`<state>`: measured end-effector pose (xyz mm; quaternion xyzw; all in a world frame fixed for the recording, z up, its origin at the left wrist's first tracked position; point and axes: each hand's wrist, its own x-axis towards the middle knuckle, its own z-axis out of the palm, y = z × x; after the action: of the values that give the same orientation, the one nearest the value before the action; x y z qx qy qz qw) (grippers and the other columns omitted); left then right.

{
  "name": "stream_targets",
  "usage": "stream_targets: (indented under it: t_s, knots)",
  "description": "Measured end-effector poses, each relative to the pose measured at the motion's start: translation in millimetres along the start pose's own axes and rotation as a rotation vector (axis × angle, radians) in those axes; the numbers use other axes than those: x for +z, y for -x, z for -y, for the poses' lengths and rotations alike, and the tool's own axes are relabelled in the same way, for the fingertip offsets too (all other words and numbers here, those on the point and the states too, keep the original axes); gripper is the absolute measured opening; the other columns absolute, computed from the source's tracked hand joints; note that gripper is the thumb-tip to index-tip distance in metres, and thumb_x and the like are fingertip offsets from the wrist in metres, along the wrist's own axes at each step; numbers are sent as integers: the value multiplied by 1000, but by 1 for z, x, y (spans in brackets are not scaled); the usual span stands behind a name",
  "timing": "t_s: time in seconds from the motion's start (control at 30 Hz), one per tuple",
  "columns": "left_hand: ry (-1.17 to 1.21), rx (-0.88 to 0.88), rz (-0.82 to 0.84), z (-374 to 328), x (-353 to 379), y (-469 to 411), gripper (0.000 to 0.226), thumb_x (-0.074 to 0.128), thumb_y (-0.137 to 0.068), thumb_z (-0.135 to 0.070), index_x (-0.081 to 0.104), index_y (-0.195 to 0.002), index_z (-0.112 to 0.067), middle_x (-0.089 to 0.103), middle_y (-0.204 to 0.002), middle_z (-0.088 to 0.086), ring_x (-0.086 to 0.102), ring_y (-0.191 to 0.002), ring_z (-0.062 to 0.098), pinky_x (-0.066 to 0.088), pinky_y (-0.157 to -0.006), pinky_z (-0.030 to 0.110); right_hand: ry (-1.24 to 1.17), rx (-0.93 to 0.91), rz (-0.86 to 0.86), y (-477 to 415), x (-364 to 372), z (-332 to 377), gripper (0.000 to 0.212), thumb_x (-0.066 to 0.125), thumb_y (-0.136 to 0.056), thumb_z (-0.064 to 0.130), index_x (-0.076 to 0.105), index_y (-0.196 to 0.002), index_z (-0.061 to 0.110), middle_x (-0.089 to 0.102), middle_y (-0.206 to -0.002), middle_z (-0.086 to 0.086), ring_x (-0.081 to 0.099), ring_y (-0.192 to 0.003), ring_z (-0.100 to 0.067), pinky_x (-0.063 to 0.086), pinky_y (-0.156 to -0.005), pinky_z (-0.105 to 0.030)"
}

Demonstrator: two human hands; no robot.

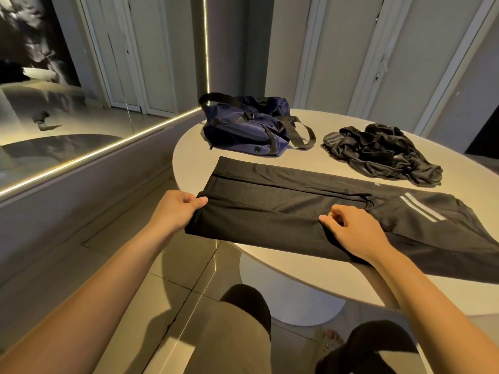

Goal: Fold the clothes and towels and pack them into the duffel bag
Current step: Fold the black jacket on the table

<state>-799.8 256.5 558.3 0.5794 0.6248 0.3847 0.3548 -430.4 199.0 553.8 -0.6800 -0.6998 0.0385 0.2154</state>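
Your black trousers (270, 211) run off the right edge, your left hand (175, 211) hides its fingers under the cloth — and the crumpled dark pile (383, 155) is too bunched to tell apart.

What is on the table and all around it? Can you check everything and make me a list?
Surface: round pale table on a pedestal.
Job's things: navy duffel bag at the far side; black trousers laid flat, one end overhanging the edge; crumpled dark clothes at the far right.
Clutter: nothing seen.
Fingers: left hand grips the trousers' overhanging end; right hand pinches their middle.
Cables: nothing seen.
Surroundings: tiled floor, pale doors, light strip along the wall.
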Motion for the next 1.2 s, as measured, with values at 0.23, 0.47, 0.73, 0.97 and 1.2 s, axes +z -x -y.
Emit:
stream_targets:
  t_s: [0.23,0.47,0.73,0.97,1.2]
  knots:
    - [-238,34,-142,8,2,-2,39,64,-97,-46,58,-72,-16,58,-70,-4,59,-74,21,50,-74,36,185,-65,-48,4,-8,-4,39,43,-106,45,39,-72,26,51,-60,5,49,-57,-13,30,-52,-32]
    - [-548,564,-57,-20,47,13,35,59,-98,-44,66,-124,-23,60,-128,-1,56,-118,21,46,-103,44,87,-92,-174,7,-7,-13,24,45,-105,29,53,-85,19,56,-81,2,53,-74,-21,44,-68,-41]
    - [-941,491,369,-51,104,4,79,18,-96,-77,15,-163,-35,5,-172,3,0,-158,22,5,-127,50,208,224,-127,-31,-55,-95,33,56,-89,6,64,-120,13,65,-125,-13,59,-112,-35,49,-95,-50]
    - [-973,460,365,-36,108,-1,102,-7,-74,-92,1,-162,-41,-3,-172,-2,-7,-158,19,0,-128,48,233,370,100,-57,-70,-157,38,54,-96,27,50,-130,12,52,-134,-20,54,-114,-39,48,-95,-53]
    - [-995,453,362,-36,111,-1,97,-2,-78,-89,0,-162,-41,-4,-172,-2,-9,-158,18,-1,-128,48,-63,455,-81,-65,-75,-177,25,66,-85,5,61,-93,-18,57,-79,-34,51,-66,-34,38,-63,-35]
